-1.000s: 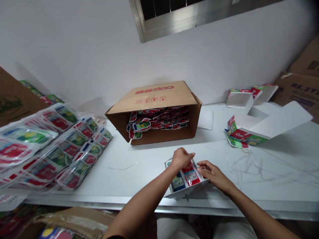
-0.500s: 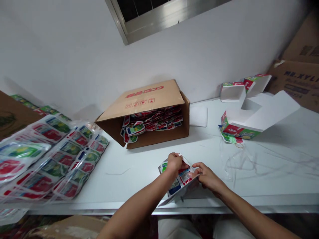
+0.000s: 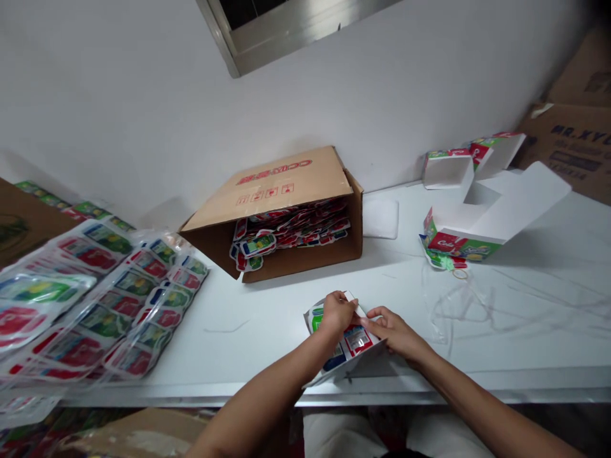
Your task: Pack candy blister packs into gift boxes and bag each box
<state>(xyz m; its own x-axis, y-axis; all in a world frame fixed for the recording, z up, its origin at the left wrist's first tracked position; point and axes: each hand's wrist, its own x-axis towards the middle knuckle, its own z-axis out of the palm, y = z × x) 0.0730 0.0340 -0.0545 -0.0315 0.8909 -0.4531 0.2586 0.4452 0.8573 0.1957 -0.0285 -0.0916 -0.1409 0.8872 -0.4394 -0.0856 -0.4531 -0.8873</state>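
Pinching the packet stack (image 3: 357,341) at its top, left hand (image 3: 338,312) and right hand (image 3: 394,331) drawn closer together than before

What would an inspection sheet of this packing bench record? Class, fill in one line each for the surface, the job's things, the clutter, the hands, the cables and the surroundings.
Surface: white table, bare in front of the person.
Job's things: packet card, tilted at the table's near edge.
Clutter: cardboard box on its side, full of packets; wrapped packet sheets piled at left; white cartons and a rubber band at right.
Hands: left hand and right hand both pinch the packet card's top.
Cables: nothing seen.
Surroundings: wall, window frame, brown cartons at far right.
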